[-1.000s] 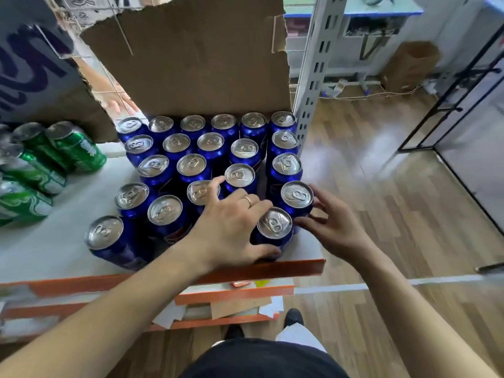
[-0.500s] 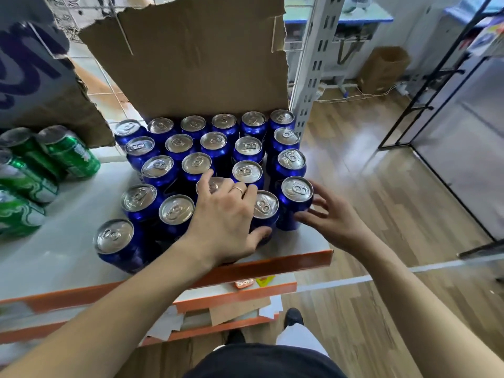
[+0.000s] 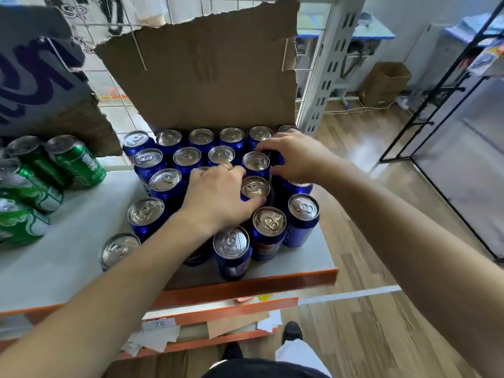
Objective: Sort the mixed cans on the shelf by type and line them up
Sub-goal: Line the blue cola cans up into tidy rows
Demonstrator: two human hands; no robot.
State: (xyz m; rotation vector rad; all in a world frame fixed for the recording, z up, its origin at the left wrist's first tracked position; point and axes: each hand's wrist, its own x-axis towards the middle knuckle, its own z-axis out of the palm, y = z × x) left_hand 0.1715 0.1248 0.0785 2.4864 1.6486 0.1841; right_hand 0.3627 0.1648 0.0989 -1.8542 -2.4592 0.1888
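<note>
Shelf (image 3: 68, 241); cans (image 3: 268, 222); left hand (image 3: 215, 197), right hand (image 3: 297, 156)

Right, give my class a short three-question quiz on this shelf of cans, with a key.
1. True or false: the green cans sit on the shelf to the left of the blue cans, apart from them.
2. What stands right behind the blue cans? A) cardboard sheet B) glass door C) folded towel
3. Which reaches farther back among the blue cans: the left hand or the right hand?
Key: 1 true; 2 A; 3 right hand.
</note>
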